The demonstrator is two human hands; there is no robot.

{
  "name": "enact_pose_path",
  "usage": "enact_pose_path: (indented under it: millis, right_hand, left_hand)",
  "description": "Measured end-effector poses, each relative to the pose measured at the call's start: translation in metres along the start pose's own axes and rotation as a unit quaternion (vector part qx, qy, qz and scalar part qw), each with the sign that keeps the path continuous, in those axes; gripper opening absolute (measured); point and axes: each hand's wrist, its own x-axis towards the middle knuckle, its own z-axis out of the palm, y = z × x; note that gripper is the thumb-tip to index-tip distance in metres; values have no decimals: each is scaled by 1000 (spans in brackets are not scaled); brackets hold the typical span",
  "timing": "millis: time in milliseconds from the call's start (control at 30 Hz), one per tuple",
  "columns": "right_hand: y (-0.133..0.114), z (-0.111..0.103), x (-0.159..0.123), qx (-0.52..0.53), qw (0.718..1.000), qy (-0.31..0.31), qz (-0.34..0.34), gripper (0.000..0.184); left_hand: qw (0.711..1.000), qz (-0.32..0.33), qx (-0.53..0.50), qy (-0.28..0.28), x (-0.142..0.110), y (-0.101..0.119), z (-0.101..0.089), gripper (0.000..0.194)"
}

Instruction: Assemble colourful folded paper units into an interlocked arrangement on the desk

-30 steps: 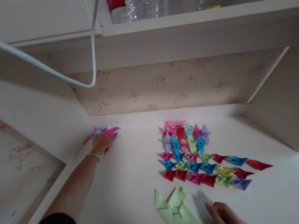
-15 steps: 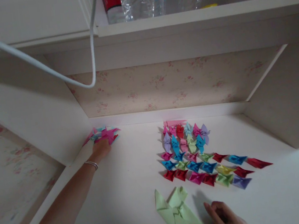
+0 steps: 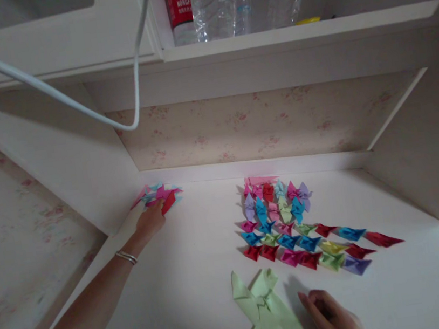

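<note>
My left hand [image 3: 151, 218], a bracelet at its wrist, reaches to a pile of pointed folded-paper pieces [image 3: 160, 193] in the far left corner. Its forefinger is stretched out and touches the pile's near side; the other fingers are partly hidden. A magenta piece lies on top, with a red one by the fingertip and light blue points around. Near the front, my right hand [image 3: 331, 316] hovers or rests with fingers curled in and nothing visible in them. Just left of it lies a large light green folded-paper shape [image 3: 262, 311] with several arms, its lower end cut off by the frame.
Rows of small coloured origami figures [image 3: 290, 242] spread across the right middle of the white desk [image 3: 194, 277]. A pink paper strip [image 3: 261, 180] lies behind them. A white cable [image 3: 72, 102] hangs in front of the cabinet. Plastic bottles [image 3: 213, 4] stand on the shelf above.
My left hand drew slightly back from the pile, then its forefinger stretched to it again; more of the red piece shows now. The view shifted a little. My right hand stayed curled.
</note>
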Motion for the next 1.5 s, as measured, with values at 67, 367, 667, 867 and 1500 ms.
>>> enact_pose_path:
  millis: [67, 367, 667, 867, 1500]
  right_hand:
    - [-2, 0, 0, 2, 1000, -8, -7, 45]
    - [-1, 6, -4, 5, 999, 33, -29, 50]
    - [3, 2, -3, -5, 1000, 0, -24, 46]
    - [2, 4, -2, 7, 1000, 10, -27, 48]
    - [10, 9, -1, 29, 998, 33, -38, 46]
  left_hand:
    - [1000, 11, 5, -5, -3, 7, -6, 40]
    - [989, 112, -93, -42, -24, 56, -14, 53]
    - [983, 179, -48, 11, -6, 100, -42, 36]
    - [960, 102, -210, -151, 18, 123, -57, 39]
    - [931, 111, -309, -163, 20, 165, -35, 46]
